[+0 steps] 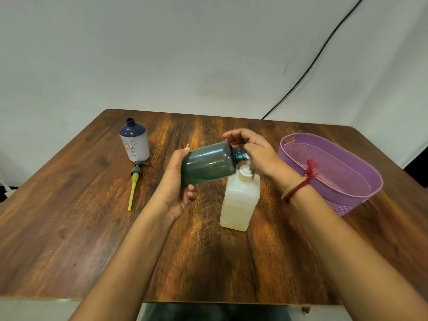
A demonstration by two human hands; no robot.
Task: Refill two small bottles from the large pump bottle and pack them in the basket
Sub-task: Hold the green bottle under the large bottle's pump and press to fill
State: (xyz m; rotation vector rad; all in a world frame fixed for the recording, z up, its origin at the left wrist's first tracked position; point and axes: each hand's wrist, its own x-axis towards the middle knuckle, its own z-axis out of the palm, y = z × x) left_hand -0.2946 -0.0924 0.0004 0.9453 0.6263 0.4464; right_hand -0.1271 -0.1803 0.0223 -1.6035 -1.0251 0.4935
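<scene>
My left hand (176, 181) grips a dark green small bottle (208, 162) by its base and holds it on its side, open neck pointing right. The neck sits at the pump head of the large translucent pump bottle (239, 205), which stands upright at the table's middle and holds pale liquid. My right hand (257, 149) is curled over that pump head and hides most of it. A second small bottle (135, 144), dark blue on top and white below, stands uncapped at the back left. The purple basket (347, 206) sits at the right with nothing in it.
A grey pump cap with a yellow dip tube (134, 181) lies on the wooden table (69, 228) just in front of the blue and white bottle. A black cable (312, 63) runs down the wall behind the table. A red thread band is on my right wrist.
</scene>
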